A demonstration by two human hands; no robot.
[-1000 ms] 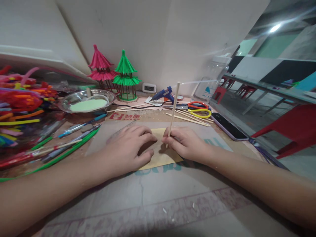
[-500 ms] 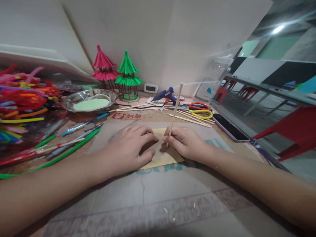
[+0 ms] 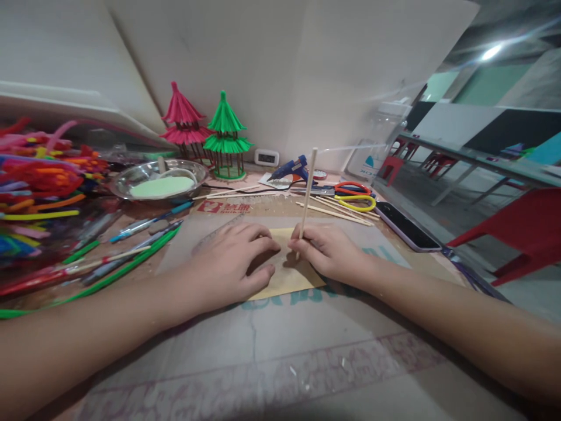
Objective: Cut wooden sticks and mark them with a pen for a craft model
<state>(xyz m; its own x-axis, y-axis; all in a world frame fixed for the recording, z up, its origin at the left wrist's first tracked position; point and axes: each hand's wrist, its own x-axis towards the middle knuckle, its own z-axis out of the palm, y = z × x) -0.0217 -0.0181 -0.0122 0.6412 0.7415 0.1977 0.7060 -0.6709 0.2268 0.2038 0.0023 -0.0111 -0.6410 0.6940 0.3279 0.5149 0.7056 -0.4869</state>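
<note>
my left hand (image 3: pixel 228 266) lies open and flat on the tan paper (image 3: pixel 289 282) on the table, my right hand (image 3: pixel 331 254) pinches the wooden stick (image 3: pixel 307 187) standing on that paper, and i think the paper is not yet bent or stuck on

A craft corner in a classroom-like hall

The tabletop (image 3: pixel 307 356) is crowded with hobby supplies: a heap of coloured pipe cleaners (image 3: pixel 39 187), a blue glue gun (image 3: pixel 290 169), scissors (image 3: pixel 356 196), loose wooden sticks (image 3: pixel 337 211) and two finished paper pagodas (image 3: pixel 205 135). Behind a clear partition stand long tables (image 3: pixel 473 159) and red plastic chairs (image 3: pixel 521 225).
</note>
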